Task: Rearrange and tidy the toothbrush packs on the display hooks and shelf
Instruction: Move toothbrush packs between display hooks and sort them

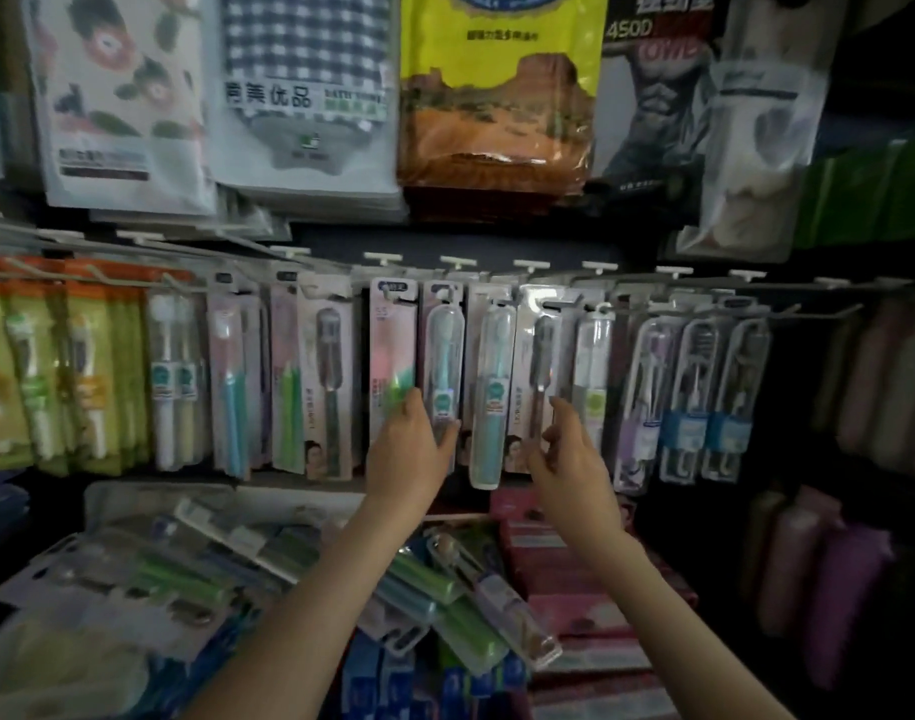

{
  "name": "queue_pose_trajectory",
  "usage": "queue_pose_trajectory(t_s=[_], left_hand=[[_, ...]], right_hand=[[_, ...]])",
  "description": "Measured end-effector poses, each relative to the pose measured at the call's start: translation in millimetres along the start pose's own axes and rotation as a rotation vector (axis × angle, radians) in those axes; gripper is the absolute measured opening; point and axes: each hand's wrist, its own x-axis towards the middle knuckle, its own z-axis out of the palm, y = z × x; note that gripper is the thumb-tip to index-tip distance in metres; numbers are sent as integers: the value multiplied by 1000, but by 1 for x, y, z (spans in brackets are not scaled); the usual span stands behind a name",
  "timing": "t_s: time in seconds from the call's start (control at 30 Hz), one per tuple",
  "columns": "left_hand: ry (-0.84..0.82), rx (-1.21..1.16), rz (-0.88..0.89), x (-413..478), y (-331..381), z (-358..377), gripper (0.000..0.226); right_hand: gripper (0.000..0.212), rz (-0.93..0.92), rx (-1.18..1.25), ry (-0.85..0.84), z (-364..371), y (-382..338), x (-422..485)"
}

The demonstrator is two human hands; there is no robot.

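The teal toothbrush pack (443, 356), a clear glossy blister on a pale card, hangs mid-row from a wire hook (458, 262). The left hand (408, 449) pinches its lower end, hiding the base. The right hand (569, 459) is loosely spread beside the dark-brush pack (541, 350); contact unclear. Blurred loose packs (195, 569) lie nearer.

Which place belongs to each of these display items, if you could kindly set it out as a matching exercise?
Things:
1. yellow plastic bag with a desert picture
2. orange-topped green packs
3. pink cardboard boxes
4. teal toothbrush blister pack on a pink card

Places:
A. lower end held in the left hand
B. on the shelf, low on the right
C. on the far-left hooks
D. hanging above the hook row

Pairs: 1-D, 2-C, 3-B, 4-A
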Motion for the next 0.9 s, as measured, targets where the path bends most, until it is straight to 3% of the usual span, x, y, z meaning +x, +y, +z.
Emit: queue_pose_trajectory(t_s=[0.17,0.3,0.57,0.73,0.9], left_hand=[[15,5,-59,14,16,14,41],[-7,-26,-71,10,23,7,40],[52,-145,-8,-24,23,-16,29],[86,-180,57,-38,20,-34,19],[63,-243,78,-47,13,-56,19]], right_hand=[[51,21,37,-52,12,-9,28],[42,31,63,-49,23,-19,44],[19,101,210,-89,16,-38,41],[18,119,323,-82,5,-55,21],[17,126,290,-63,-2,-68,3]])
